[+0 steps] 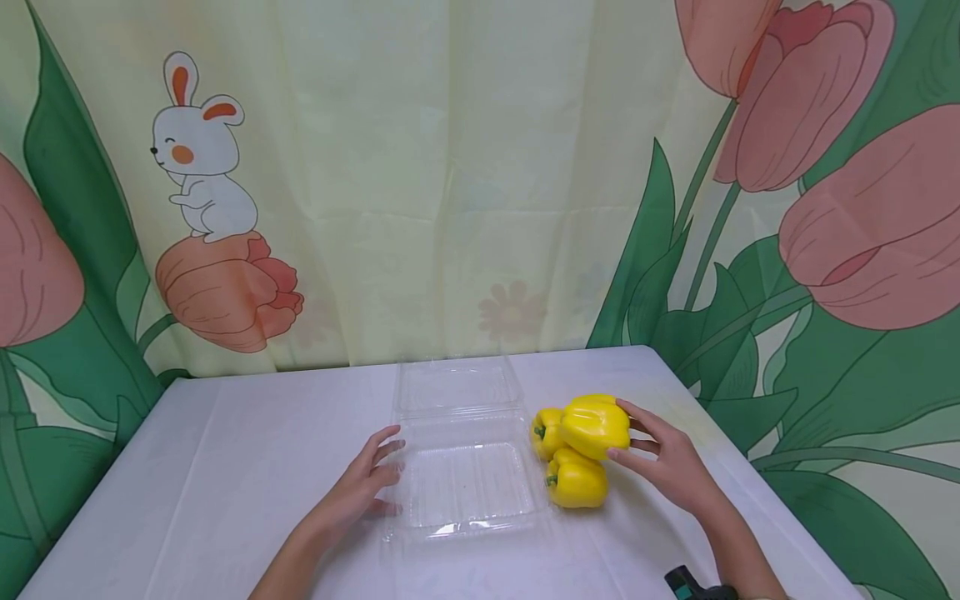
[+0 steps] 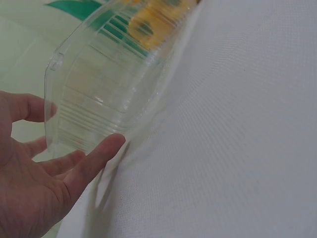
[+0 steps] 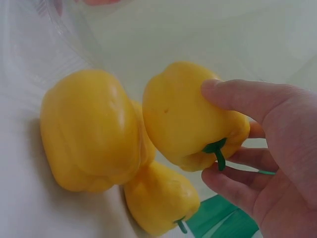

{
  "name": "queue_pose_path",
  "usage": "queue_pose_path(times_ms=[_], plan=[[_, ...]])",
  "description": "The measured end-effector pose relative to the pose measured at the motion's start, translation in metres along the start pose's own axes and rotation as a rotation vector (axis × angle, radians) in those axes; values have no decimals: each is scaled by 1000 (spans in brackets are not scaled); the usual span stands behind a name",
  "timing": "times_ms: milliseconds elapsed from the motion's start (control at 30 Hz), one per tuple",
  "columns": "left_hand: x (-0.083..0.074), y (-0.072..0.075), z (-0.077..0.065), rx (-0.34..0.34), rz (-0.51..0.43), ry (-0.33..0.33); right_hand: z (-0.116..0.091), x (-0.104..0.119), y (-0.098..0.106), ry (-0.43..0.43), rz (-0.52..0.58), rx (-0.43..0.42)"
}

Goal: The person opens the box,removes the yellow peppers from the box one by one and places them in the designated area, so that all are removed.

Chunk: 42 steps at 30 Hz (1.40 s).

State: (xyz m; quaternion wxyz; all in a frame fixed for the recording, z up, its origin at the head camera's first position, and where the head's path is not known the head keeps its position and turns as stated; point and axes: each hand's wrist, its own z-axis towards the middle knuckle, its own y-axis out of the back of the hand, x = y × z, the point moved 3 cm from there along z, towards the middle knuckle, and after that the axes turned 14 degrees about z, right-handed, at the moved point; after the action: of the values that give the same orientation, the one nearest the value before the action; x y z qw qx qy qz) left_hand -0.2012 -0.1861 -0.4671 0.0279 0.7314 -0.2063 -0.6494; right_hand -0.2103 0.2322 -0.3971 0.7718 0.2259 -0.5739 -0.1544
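My right hand (image 1: 671,462) grips a yellow bell pepper (image 1: 596,427), thumb on one side and fingers on the other; its green stem shows in the right wrist view. This pepper is above other yellow bell peppers (image 3: 91,131), one of them lying with its stem (image 3: 181,226) toward the lower right. A clear plastic clamshell box (image 1: 468,487) lies to their left with its lid (image 1: 457,387) folded back. At the box's left side is my left hand (image 1: 358,490), its fingers spread and loosely bent at the rim; firm contact is hard to tell.
A white cloth covers the table (image 1: 247,467). Behind it hangs a curtain (image 1: 450,183) printed with tulips and a rabbit. A dark device (image 1: 697,583) is near my right wrist at the bottom edge.
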Motion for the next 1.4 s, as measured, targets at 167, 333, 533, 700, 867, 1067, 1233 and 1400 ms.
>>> queue_pose_path(times_ms=[167,333,533,700,867,1067,1233,1400], plan=[[1,0,1,-2,-2,-4,-1,-2,1,-1,-4,-5],[1,-1,2,-11,-5,8,-2,-4,3,-6,-10,-12],[2,-1,3,-20,-3,16,-3,-5,5,-14,-15,-15],[3,-1,3,-21,-1,20,-4,-5,7,-34,-15,-16],[2,-1,3,-22,-2,18,-5,-6,9,-47,-12,-15],[1,-1,2,-20,-3,16,-8,-8,11,-47,-17,-22],[0,-1,1,-20,-4,20,-9,-9,13,-57,-21,-25],[1,-1,1,-11,-9,14,-10,-11,14,-60,-25,-29]])
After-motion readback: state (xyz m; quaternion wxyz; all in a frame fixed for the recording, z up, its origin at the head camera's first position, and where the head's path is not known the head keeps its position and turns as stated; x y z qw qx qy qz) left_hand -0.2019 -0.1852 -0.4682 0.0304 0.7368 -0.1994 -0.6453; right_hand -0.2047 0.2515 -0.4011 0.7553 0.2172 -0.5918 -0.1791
